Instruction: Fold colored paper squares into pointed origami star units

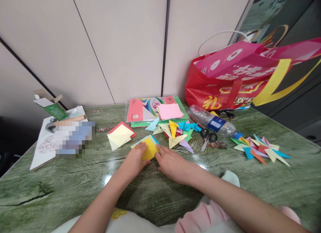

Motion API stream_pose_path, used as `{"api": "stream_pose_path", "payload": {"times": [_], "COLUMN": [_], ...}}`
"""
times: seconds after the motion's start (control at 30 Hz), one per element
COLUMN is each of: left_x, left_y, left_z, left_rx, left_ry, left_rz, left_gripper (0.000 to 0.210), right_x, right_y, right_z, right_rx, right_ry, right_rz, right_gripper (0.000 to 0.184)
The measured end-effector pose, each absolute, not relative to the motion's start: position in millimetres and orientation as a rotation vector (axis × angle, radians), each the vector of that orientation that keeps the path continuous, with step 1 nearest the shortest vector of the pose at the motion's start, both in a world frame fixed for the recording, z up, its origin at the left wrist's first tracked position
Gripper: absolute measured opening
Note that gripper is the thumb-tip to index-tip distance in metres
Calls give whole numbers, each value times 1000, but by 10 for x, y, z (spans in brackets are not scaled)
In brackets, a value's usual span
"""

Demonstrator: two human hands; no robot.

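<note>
A yellow square of paper (149,148) lies in front of me on top of light blue and white sheets. My left hand (135,158) presses on its left part, fingers curled onto the sheet and thumb near the lower edge. At the right edge of the same paper, my right hand (171,162) has its fingers closed on the border. Just beyond the hands are cream square sheets (119,136) over a red sheet (132,132). Folded paper pieces (177,141) in several colours lie loosely to the right, close to black-handled scissors (208,137).
A clear plastic bottle (204,117) lies on its side before a red gift bag (210,85). Pink sheets (171,111) top paper packs (136,109) by the wall. More folded pieces (262,149) lie right; an opened green-white box (54,109) stands left on the marbled table (82,189).
</note>
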State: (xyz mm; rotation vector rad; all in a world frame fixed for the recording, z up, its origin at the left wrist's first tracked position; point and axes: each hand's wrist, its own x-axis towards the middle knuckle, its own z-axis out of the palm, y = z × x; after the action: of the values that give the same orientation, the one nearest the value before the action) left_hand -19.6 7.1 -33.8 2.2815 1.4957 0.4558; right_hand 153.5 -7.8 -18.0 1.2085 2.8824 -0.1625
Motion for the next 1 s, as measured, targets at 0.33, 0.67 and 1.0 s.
{"api": "stream_pose_path", "payload": {"times": [0.33, 0.67, 1.0], "left_x": [-280, -234, -190], "left_y": [103, 82, 36], "left_z": [-453, -367, -316], "left_rx": [2230, 2257, 2283], "left_ry": [1545, 1536, 1578], "left_rz": [516, 497, 452], "left_gripper": [46, 40, 36], "right_x": [1540, 1525, 1473], "right_y": [-86, -107, -253], "right_z": [-135, -129, -107], "right_rx": [1233, 1256, 1168], "right_ry": [2879, 2868, 2813], "right_rz": [-184, -114, -22], "right_gripper": [27, 30, 40]}}
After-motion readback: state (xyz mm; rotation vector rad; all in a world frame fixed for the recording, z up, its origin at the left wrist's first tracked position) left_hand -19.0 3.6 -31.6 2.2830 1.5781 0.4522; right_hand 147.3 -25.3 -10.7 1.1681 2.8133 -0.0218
